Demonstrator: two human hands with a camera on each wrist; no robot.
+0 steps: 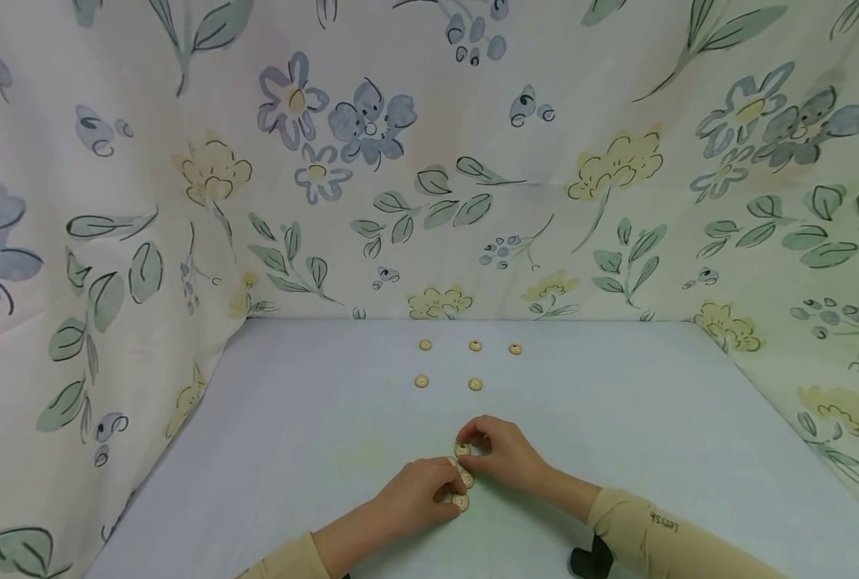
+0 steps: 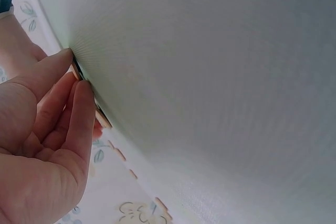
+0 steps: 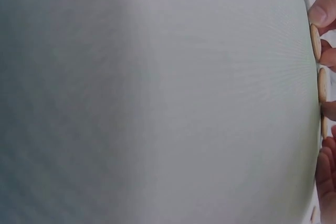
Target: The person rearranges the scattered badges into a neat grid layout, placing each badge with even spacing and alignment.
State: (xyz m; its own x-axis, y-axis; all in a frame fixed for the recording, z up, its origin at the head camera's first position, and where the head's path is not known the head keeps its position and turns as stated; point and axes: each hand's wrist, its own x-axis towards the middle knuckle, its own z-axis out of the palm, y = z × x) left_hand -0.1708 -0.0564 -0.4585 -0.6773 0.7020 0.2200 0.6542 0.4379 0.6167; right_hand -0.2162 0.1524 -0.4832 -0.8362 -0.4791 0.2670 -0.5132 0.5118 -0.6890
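Head view: white-topped table (image 1: pixel 314 450) w/ patterned floral cloth (image 1: pixel 437 233) hanging behind & along both sides. Near front ctr., three round wood-tone btns (buttons) sit in a short column, approx. front to back. L hand (image 1: pixel 421 492) pinches the near btn (image 1: pixel 461 503) btwn thumb & curled index. Mid btn (image 1: pixel 468 480) is just behind it, partly hidden by L fingers. R hand (image 1: pixel 505 455) has thumb & index curled round the far btn (image 1: pixel 462 451), w/ a dark spot on top. Five more btns lie flat farther back, well apart from hands: a back row of three (image 1: pixel 475 346) & two (image 1: pixel 475 384) in front of its L & ctr. ones. Tan sleeves (image 1: pixel 661 531) on both arms, R one w/ small dark lettering; black object (image 1: pixel 592 559) by R wrist.

L wrist view: L thumb & index close on the near btn's edge, seen side-on at table level. Another btn edge shows just past the fingertips, R fingers partly visible behind. Thin edges of other btns trail off toward the floral cloth.

R wrist view: hands only at R edge of pic. Near btn btwn L thumb & finger, mid btn next to it, then far btn btwn R thumb & fingers, mostly covered; exact contact w/ mid btn can't tell.
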